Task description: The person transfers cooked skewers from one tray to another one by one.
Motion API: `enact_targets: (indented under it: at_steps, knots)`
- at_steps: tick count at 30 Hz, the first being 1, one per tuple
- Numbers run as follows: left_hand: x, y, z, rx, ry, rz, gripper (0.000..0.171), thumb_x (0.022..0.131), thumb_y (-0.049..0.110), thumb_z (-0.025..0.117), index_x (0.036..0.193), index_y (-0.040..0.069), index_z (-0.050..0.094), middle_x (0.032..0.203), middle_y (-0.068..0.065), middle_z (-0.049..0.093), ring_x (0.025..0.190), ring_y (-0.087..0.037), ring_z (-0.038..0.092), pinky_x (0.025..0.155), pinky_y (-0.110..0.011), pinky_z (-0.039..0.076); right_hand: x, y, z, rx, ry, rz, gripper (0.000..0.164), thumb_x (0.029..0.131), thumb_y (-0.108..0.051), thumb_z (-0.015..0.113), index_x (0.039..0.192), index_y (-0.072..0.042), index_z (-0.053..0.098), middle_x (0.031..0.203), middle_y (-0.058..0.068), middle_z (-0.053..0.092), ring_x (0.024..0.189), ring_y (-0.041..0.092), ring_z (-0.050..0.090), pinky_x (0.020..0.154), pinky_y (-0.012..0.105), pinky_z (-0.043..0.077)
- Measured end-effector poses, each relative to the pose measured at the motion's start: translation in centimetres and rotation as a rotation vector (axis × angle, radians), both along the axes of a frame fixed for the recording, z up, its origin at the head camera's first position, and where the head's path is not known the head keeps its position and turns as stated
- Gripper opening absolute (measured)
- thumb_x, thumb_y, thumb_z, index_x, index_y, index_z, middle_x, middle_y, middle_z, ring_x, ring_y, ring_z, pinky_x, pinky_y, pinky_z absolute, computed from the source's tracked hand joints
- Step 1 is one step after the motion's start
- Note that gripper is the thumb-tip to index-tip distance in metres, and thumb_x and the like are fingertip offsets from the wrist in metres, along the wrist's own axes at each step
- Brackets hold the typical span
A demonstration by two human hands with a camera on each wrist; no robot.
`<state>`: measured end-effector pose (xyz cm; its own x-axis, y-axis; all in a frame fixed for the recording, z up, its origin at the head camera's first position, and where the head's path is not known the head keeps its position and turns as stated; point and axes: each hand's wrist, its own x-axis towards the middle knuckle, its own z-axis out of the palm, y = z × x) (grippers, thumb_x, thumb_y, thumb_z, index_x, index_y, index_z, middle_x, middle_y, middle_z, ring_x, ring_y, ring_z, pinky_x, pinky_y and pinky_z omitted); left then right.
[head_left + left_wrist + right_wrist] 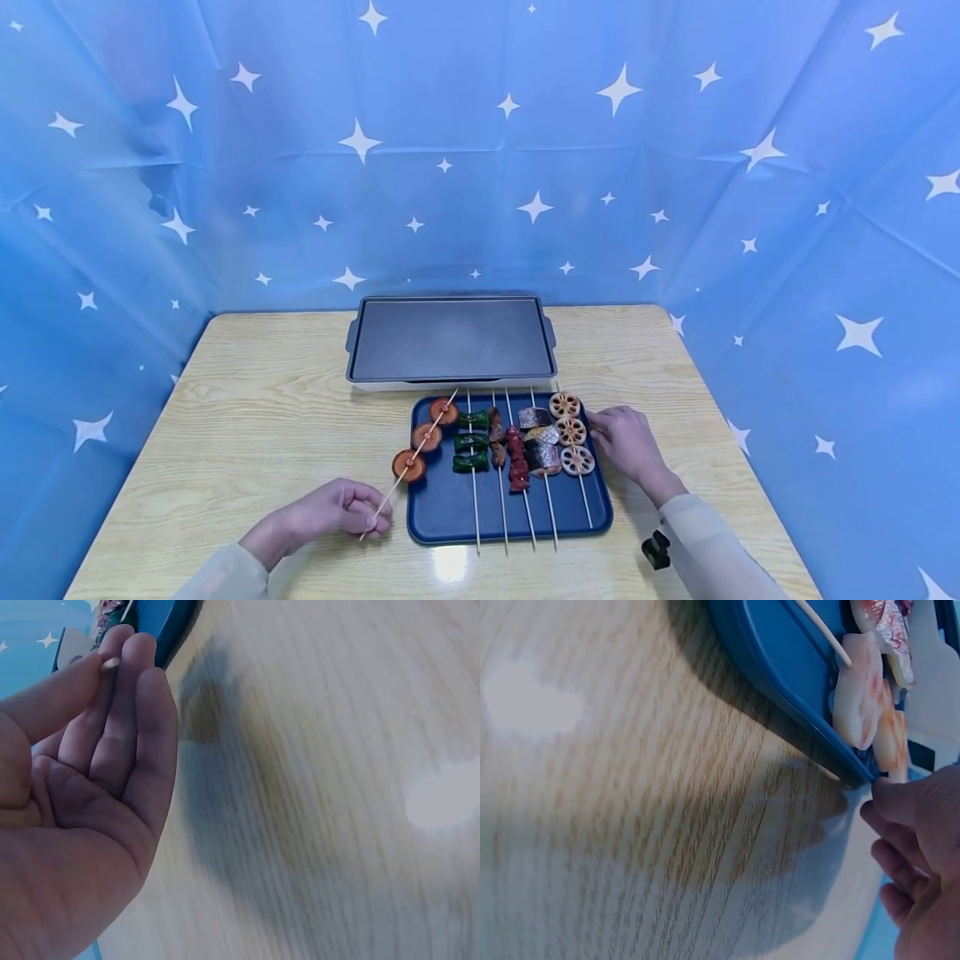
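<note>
My left hand (348,508) pinches the bare stick end of a skewer of round orange-brown slices (427,437) between thumb and fingers. The skewer slants up over the left edge of a blue tray (442,508); in the left wrist view only the tip of its stick (111,663) shows at the thumb. My right hand (626,442) grips the tray's right rim, with the thumb at the edge in the right wrist view. Beside that hand lies a lotus root skewer (577,461). Green vegetable (470,442), brown meat (497,437), red meat (517,458) and fish (542,442) skewers lie alongside.
Behind the blue tray stands a flat dark griddle (453,337) with a pale base and side handles. Both rest on a light wooden table (247,400). A blue curtain with white stars (480,192) hangs around the back and sides.
</note>
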<state>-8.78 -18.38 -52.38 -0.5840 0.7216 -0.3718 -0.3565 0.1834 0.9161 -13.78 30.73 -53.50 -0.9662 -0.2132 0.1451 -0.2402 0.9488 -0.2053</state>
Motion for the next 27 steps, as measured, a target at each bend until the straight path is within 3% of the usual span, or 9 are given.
enact_targets:
  at_steps: [11,22,27]
  knots:
    - [0.5,1.1,0.0,-0.044,-0.065,0.074,0.034,0.093,0.009,0.059,0.119,-0.013,0.058,0.107,-0.017,0.073,0.090,-0.013,0.070,0.080,-0.027,0.060,0.0,0.0,0.0,0.003,0.006,0.002,0.034,0.084,-0.012,0.075,0.118,-0.008,0.071,0.104,0.012,0.074,0.101,0.037,0.064,0.089,0.058,0.049]
    - [1.1,4.5,0.3,-0.099,-0.095,0.150,0.030,0.093,0.008,0.061,0.117,-0.010,0.059,0.105,-0.018,0.073,0.088,-0.015,0.072,0.080,-0.031,0.061,0.0,0.0,-0.2,0.004,0.003,0.004,0.034,0.084,-0.013,0.074,0.118,-0.009,0.071,0.104,0.011,0.074,0.102,0.037,0.064,0.088,0.059,0.049]
    - [1.4,6.4,0.2,-0.111,-0.091,0.154,0.027,0.092,0.011,0.063,0.111,-0.008,0.062,0.102,-0.018,0.074,0.082,-0.013,0.071,0.072,-0.027,0.061,0.0,0.0,-0.2,0.005,0.005,0.002,0.034,0.084,-0.013,0.074,0.118,-0.009,0.071,0.105,0.011,0.074,0.101,0.037,0.064,0.089,0.059,0.049]
